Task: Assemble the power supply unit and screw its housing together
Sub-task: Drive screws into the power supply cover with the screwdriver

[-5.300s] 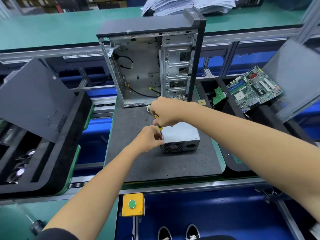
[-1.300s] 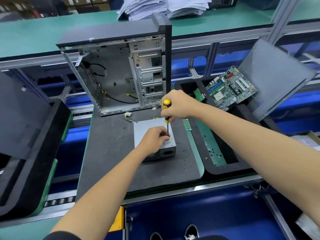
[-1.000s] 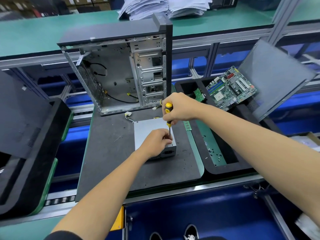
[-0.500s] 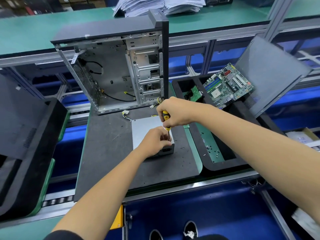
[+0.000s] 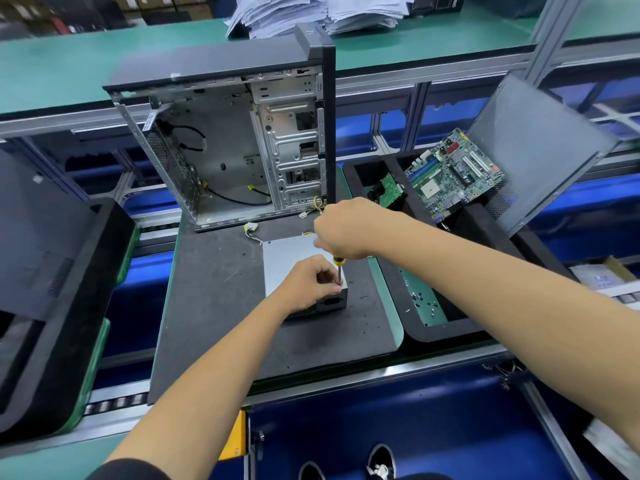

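— Dark matting covers the worktop (image 5: 214, 306); where's the power supply (image 5: 287, 258)?

— Flat on it, in front of the open computer case (image 5: 239, 140).

— And the screwdriver (image 5: 338, 270)?

— Upright at the box's near right corner, tip down. The right hand (image 5: 346, 228) has a closed grip on the handle from above; the left hand (image 5: 310, 284), nearer, pinches the shaft at the tip, steadying it.
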Demonstrator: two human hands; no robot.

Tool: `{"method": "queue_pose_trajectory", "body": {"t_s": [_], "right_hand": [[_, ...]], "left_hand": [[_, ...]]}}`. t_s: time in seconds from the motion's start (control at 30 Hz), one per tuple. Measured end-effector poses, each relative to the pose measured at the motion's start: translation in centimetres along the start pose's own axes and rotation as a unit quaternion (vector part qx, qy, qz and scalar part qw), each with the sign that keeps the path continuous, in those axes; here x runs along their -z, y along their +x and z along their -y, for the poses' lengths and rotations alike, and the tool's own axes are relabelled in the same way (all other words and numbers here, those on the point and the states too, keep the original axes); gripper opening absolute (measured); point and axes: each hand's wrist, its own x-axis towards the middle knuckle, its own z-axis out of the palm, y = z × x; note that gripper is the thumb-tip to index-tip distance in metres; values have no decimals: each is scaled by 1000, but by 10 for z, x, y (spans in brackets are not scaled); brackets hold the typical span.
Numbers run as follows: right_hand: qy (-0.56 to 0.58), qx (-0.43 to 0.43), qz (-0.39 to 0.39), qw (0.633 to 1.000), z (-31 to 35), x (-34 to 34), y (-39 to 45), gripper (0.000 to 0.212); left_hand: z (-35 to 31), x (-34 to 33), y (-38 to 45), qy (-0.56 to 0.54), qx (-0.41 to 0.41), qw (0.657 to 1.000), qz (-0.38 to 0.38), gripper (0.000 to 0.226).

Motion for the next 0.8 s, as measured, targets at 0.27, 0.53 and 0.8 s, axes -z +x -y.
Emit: {"method": "queue_pose_trajectory", "body": {"t_s": [0.27,0.53,0.8], "right_hand": [[51,2,-39,998,10,5,-1,15],[39,9,79,996,5,10,2,21],[-12,-37,-22,999,3,4,3,19]], "left_hand": [[-1,4,2,-15,36,999,27,6],[-5,8,7,-13,43,997,56,7],[-6,12,14,-8,48,995,86,9]]}}
